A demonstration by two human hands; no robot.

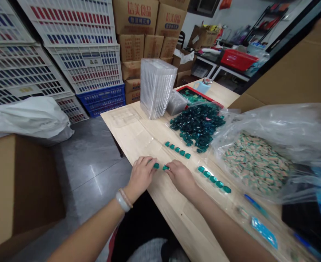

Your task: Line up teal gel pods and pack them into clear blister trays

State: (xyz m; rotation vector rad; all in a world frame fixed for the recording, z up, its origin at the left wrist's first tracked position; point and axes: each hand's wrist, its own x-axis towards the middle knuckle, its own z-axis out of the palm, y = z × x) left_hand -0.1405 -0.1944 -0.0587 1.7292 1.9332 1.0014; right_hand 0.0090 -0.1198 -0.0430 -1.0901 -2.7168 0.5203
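Observation:
Both my hands rest on a light wooden table [138, 138], close together. My left hand [141, 175] has its fingers curled and pinches a small teal wrapped candy [156, 165]. My right hand [180, 176] is likewise closed, its fingertips on a second teal candy [165, 167]. A short row of teal candies [177, 149] lies just beyond my hands. Another row [214, 179] sits to the right of my right hand. A big heap of the same candies [199, 124] lies farther back.
A clear plastic bag of beige and green wrapped pieces [254, 165] fills the right side. A stack of clear plastic containers [156, 87] stands at the table's far end beside a red tray [201, 95]. White and blue crates [81, 54], cardboard boxes [146, 40] stand behind.

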